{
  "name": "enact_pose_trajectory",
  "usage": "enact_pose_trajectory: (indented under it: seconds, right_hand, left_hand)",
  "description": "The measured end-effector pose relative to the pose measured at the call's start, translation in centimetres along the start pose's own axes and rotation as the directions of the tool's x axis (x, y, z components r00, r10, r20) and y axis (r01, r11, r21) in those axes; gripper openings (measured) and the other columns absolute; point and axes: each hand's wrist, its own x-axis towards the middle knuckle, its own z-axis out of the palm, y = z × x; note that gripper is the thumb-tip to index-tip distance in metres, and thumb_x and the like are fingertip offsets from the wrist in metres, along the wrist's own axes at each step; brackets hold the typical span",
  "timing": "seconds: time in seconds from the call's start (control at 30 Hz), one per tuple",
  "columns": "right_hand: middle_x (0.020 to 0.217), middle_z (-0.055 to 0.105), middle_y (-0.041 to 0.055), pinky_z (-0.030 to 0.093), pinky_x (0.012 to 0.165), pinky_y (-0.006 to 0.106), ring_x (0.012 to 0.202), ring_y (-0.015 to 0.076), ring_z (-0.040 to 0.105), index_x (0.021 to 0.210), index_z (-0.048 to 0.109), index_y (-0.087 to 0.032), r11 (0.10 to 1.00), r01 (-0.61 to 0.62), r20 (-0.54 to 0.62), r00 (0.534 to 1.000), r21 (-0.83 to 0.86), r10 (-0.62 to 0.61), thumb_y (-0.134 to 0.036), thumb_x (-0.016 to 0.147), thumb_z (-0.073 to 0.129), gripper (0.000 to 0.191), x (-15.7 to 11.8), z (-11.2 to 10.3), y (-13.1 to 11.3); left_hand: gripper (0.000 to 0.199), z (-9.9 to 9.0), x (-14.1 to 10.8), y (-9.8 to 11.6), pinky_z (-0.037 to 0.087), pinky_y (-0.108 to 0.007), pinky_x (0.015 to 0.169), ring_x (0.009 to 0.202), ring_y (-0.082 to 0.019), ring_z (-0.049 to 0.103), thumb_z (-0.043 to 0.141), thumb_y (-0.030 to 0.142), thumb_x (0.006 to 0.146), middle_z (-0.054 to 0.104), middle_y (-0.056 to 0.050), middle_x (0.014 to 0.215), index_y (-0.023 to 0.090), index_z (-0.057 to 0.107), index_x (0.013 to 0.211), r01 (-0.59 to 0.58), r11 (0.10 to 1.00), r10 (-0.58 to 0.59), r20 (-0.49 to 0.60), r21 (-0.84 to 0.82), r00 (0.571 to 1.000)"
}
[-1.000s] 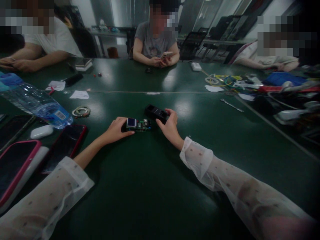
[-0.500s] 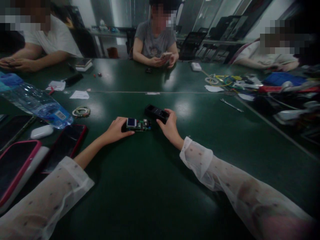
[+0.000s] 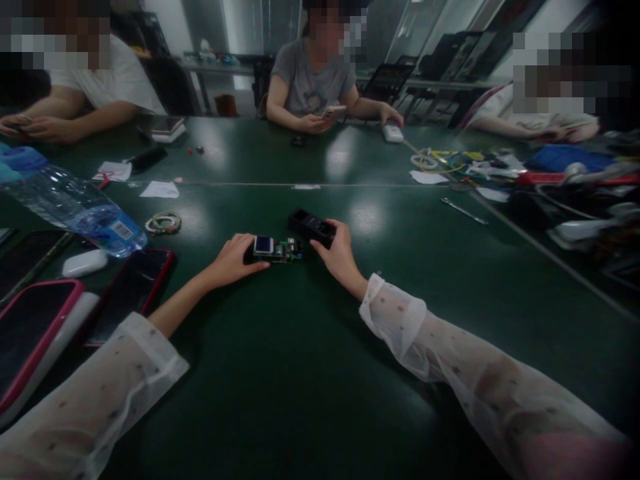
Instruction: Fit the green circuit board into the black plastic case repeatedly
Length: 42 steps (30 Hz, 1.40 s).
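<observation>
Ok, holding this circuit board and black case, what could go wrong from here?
The circuit board in your left hand is bare, so it might get scratched. The black case in your right hand is close to it, so they could bump. The plastic bottle near the red-edged phone might strike it if nudged.

Legible text: none. The clear bottle (image 3: 63,197) bears a blue label (image 3: 126,238) with a pale panel carrying a barcode (image 3: 116,230); its characters are too small to resolve. A tiny light marking on the upper face of the black casing (image 3: 306,223) is likewise too blurred to be read.
</observation>
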Motion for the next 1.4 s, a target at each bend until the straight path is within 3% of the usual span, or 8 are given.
enact_pose_trajectory:
  seconds: [0.27, 0.43, 0.57, 0.73, 1.03, 1.2, 1.4]
  right_hand:
    - [0.12, 0.052, 0.0137, 0.046, 0.099, 0.054, 0.113, 0.0298, 0.053, 0.124, 0.045, -0.018, 0.999, 0.021, -0.012, 1.0, 0.049, -0.021, -0.021, 0.08, 0.064, 0.048, -0.1, 0.0, -0.1]
    - [0.125, 0.049, 0.0132, 0.046, 0.101, 0.049, 0.116, 0.0275, 0.052, 0.132, 0.039, -0.021, 0.981, 0.154, -0.042, 0.988, 0.12, -0.15, -0.027, 0.086, 0.059, 0.05, -0.6, -0.6, -1.7]
    - [0.129, 0.047, 0.011, 0.047, 0.101, 0.047, 0.121, 0.0257, 0.049, 0.137, 0.035, -0.026, 0.943, 0.281, 0.016, 0.957, 0.177, -0.288, -0.031, 0.089, 0.057, 0.053, -1.1, -1.2, -3.1]
    - [0.129, 0.047, 0.0116, 0.047, 0.101, 0.049, 0.122, 0.0269, 0.049, 0.139, 0.034, -0.026, 0.912, 0.347, 0.144, 0.913, 0.219, -0.382, -0.034, 0.09, 0.056, 0.054, -1.2, -1.5, -3.7]
    - [0.131, 0.047, 0.0115, 0.044, 0.104, 0.05, 0.123, 0.0274, 0.049, 0.14, 0.032, -0.027, 0.925, 0.329, 0.271, 0.888, 0.19, -0.372, -0.032, 0.09, 0.056, 0.055, -1.3, -1.7, -4.3]
    - [0.132, 0.047, 0.0121, 0.043, 0.105, 0.051, 0.125, 0.0278, 0.047, 0.14, 0.032, -0.026, 0.918, 0.355, 0.331, 0.857, 0.176, -0.395, -0.027, 0.09, 0.056, 0.056, -1.2, -1.4, -3.9]
    - [0.123, 0.053, 0.0119, 0.045, 0.102, 0.05, 0.115, 0.026, 0.053, 0.134, 0.038, -0.021, 0.916, 0.359, 0.415, 0.817, 0.177, -0.4, -0.025, 0.085, 0.062, 0.054, -1.0, -0.7, -3.4]
  left_hand:
    - [0.055, -0.2, 0.0, 0.1, 0.043, -0.044, 0.088, 0.11, -0.03, 0.05, 0.06, 0.057, 0.082, 0.057, -0.009, 0.117, 0.021, 0.052, 0.122, 0.0, 1.0, 0.0, 0.008, -0.005, 1.0]
    - [0.053, 0.2, 0.1, -0.2, 0.043, -0.044, 0.088, 0.108, -0.03, 0.051, 0.062, 0.057, 0.081, 0.058, -0.009, 0.116, 0.021, 0.053, 0.119, -0.016, 1.0, 0.016, -0.015, 0.007, 1.0]
    - [0.051, 0.3, 0.1, -0.3, 0.043, -0.045, 0.088, 0.109, -0.031, 0.051, 0.063, 0.054, 0.081, 0.058, -0.01, 0.116, 0.02, 0.053, 0.117, -0.02, 1.0, 0.021, -0.024, 0.017, 1.0]
    - [0.051, 0.3, 0.1, -0.3, 0.043, -0.046, 0.09, 0.111, -0.031, 0.05, 0.065, 0.05, 0.081, 0.057, -0.01, 0.119, 0.021, 0.051, 0.121, -0.026, 1.0, 0.026, -0.031, 0.01, 0.999]
    - [0.052, 0.5, 0.1, -0.6, 0.044, -0.048, 0.091, 0.111, -0.032, 0.051, 0.066, 0.051, 0.08, 0.057, -0.011, 0.118, 0.022, 0.053, 0.12, -0.027, 1.0, 0.027, -0.046, 0.001, 0.999]
    - [0.064, 0.8, 0.0, -0.9, 0.043, -0.05, 0.094, 0.115, -0.033, 0.05, 0.068, 0.054, 0.077, 0.055, -0.012, 0.124, 0.022, 0.049, 0.128, 0.021, 0.999, -0.023, -0.06, -0.032, 0.998]
    - [0.092, 0.7, -0.1, -0.6, 0.035, -0.051, 0.103, 0.127, -0.034, 0.043, 0.068, 0.057, 0.075, 0.042, -0.017, 0.144, 0.02, 0.024, 0.147, 0.037, 0.997, -0.041, -0.06, -0.067, 0.997]
